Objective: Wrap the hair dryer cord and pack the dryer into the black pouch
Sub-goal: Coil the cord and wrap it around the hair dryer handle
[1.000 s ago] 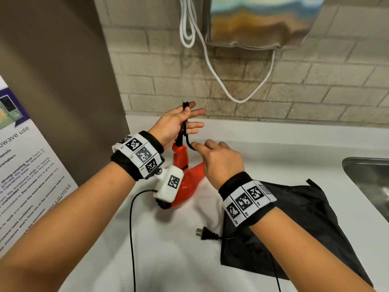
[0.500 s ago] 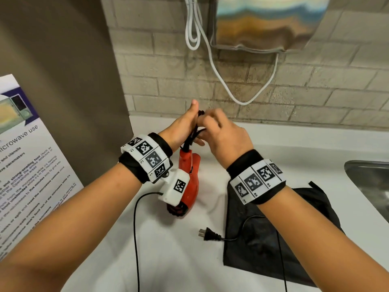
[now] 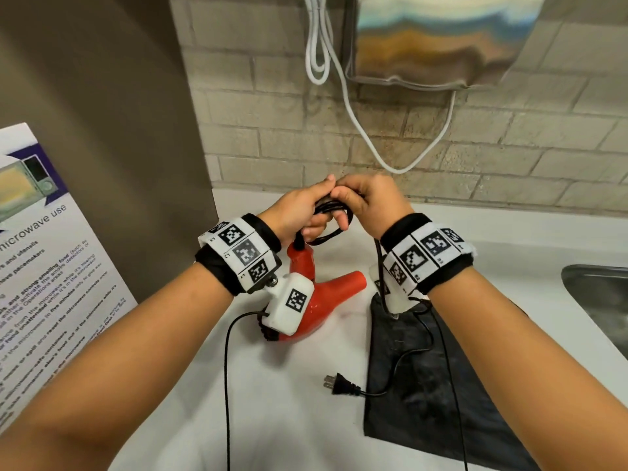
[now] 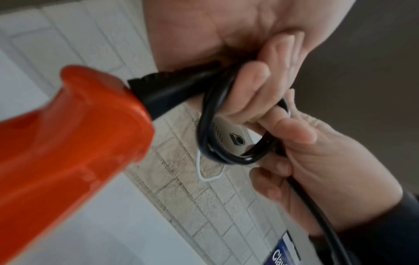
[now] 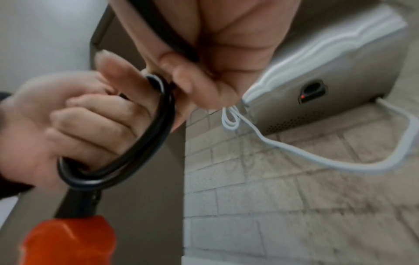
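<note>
A: Where's the dryer?

B: The red hair dryer hangs just above the white counter, nozzle pointing toward the black pouch. It dangles by the cord end of its handle, under the two hands.

A: Hands?

B: Together, touching, above the dryer. The left hand has fingers curled round a small coil of black cord next to the handle's strain relief. The right hand pinches the same cord beside it, feeding a loop; the tail runs down under its wrist.

A: Rest of the cord?

B: It trails over the pouch, and the plug lies on the counter just beside the pouch, on the dryer's side. So a fair length is probably not wound yet.

A: Handling?

B: The cord looks smooth and springy, so the loops will likely pop open unless kept clamped. The dryer seems light hard plastic, since it hangs off the cord. Better to grip the handle for packing. The pouch is limp fabric lying flat, and its mouth will likely need one hand to open.
</note>
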`<control>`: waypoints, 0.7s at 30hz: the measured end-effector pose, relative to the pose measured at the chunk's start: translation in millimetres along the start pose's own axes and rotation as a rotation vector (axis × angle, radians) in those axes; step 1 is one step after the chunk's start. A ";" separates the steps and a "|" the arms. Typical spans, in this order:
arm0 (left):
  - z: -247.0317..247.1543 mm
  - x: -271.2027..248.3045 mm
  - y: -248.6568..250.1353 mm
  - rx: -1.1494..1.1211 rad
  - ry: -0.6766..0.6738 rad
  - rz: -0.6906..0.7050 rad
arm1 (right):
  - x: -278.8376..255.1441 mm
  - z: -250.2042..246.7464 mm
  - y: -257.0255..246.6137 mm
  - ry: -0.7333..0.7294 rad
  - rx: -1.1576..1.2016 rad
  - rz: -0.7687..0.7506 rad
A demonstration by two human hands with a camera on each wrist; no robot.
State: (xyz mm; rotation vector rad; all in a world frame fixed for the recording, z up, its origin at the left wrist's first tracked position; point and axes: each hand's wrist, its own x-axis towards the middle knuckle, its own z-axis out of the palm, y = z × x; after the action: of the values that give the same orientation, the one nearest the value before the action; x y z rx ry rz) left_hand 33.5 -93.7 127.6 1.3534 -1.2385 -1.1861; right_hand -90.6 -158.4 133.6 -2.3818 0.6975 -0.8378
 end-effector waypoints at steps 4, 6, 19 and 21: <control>-6.6 0.6 -1.0 -0.028 -0.026 -0.032 | -4.7 1.5 0.1 -0.038 0.083 0.055; -8.0 -0.6 -0.1 -0.025 -0.014 -0.035 | -6.7 3.9 2.6 -0.034 0.123 0.059; -20.3 -0.1 0.9 -0.115 -0.072 -0.125 | -10.8 14.5 12.4 0.078 0.244 0.077; -19.6 -0.2 2.0 -0.091 -0.054 -0.119 | -9.8 12.9 10.7 0.096 0.260 0.093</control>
State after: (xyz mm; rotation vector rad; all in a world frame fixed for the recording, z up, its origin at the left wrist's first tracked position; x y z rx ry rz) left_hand 52.8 -93.2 131.8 1.3513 -1.1403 -1.3538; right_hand -91.7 -156.4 114.3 -2.0742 0.6853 -0.9463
